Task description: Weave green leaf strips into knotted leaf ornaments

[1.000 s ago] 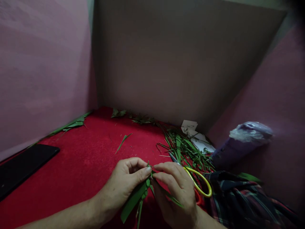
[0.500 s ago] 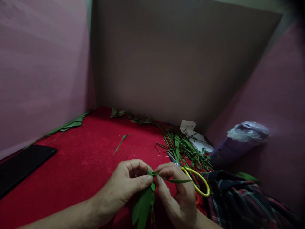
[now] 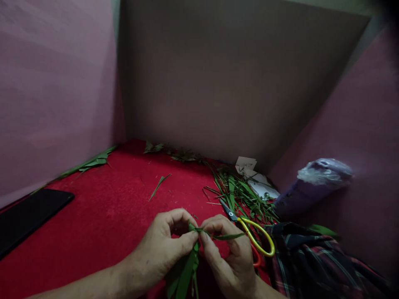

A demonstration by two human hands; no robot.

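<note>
Between my two hands is a folded piece made of long green leaves (image 3: 187, 274), its wide blades hanging down toward the front edge of the view. My left hand (image 3: 168, 241) pinches its top between thumb and forefinger. My right hand (image 3: 229, 253) pinches a narrow leaf strip (image 3: 230, 236) close to the same spot, and the strip's free end sticks out to the right. The fingertips of both hands almost touch. Just beyond my right hand lie scissors (image 3: 257, 236) with one yellow and one red handle, the red one partly hidden.
A heap of cut leaf strips (image 3: 246, 195) lies at the right, with white papers (image 3: 258, 182) behind it. Further right are a purple plastic-wrapped object (image 3: 311, 187) and a plaid cloth (image 3: 318, 261). A black flat object (image 3: 34, 216) rests at the left on the red surface (image 3: 118, 207).
Both hands have shifted slightly left with the leaf piece, which now tilts more to the left. More of the scissors shows beside my right hand.
</note>
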